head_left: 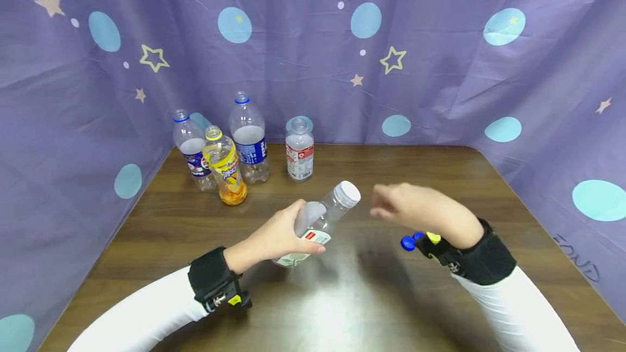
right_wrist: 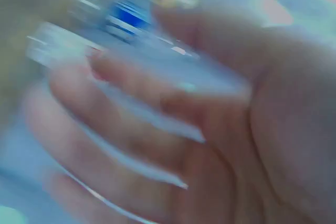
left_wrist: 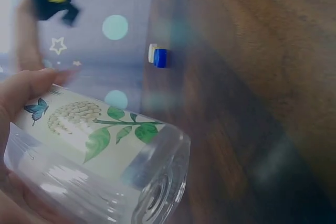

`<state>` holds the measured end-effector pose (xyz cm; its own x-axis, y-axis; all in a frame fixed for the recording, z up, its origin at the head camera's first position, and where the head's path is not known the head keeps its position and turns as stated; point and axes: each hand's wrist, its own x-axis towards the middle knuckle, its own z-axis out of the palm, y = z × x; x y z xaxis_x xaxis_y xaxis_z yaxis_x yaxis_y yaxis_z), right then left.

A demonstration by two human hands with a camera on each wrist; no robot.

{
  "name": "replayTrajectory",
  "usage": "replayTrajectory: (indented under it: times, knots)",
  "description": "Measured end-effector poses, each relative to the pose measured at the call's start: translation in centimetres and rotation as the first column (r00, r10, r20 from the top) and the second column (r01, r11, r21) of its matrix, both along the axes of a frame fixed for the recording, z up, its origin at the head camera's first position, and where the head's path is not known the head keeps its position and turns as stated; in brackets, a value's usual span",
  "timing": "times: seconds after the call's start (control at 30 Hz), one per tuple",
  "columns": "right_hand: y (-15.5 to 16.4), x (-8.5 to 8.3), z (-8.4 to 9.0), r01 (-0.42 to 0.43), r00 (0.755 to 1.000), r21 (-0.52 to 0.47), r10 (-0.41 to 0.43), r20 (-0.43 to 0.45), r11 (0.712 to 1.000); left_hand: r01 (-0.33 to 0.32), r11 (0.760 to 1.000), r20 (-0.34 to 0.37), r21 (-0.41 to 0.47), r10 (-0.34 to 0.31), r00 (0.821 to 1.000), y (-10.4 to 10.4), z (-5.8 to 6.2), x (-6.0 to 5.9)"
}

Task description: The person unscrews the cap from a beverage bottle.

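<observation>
Both arms wear long white sleeves; each wrist has a wide black strap wrapped round it; the left hand and right hand are bare; small yellow and silver bits sit on the straps.

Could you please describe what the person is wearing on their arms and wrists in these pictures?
Both arms wear long white sleeves. Each wrist carries a broad black strap holding a small camera unit with a yellow part: one behind the left hand, one behind the right hand. Both hands are bare, with no gloves.
</observation>
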<state>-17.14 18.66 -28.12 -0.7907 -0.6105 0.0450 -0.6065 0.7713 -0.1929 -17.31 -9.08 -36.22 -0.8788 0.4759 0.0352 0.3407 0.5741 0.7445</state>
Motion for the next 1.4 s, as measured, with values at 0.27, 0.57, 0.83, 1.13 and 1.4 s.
replayTrajectory:
  times: [0.27, 0.57, 0.83, 1.13, 1.4]
  knots:
    - [-5.5, 0.2, 2.5, -0.117, 0.653, -0.490, -0.305, -0.693, 0.864, -0.011, 0.999, 0.005, 0.035, 0.011, 1.000, 0.6, 0.6, -0.5]
    - [-7.6, -0.2, -1.2, 0.222, 0.669, -0.271, -0.349, -0.656, 0.937, -0.011, 0.999, -0.044, 0.030, 0.012, 0.999, 0.2, 1.3, -0.4]
    - [-7.5, -0.4, -1.8, 0.177, 0.775, -0.295, -0.318, -0.546, 0.939, -0.022, 1.000, -0.030, -0.006, 0.022, 0.999, -0.2, 0.8, -0.4]
    - [-6.6, -1.4, -3.0, -0.102, 0.733, -0.373, -0.184, -0.655, 0.922, 0.060, 0.998, -0.055, -0.003, -0.060, 0.997, -0.4, 0.8, -0.5]
    - [-6.1, -2.2, -3.6, -0.320, 0.683, -0.403, -0.086, -0.725, 0.857, 0.247, 0.965, 0.071, 0.094, -0.254, 0.965, -0.7, 0.5, -1.6]
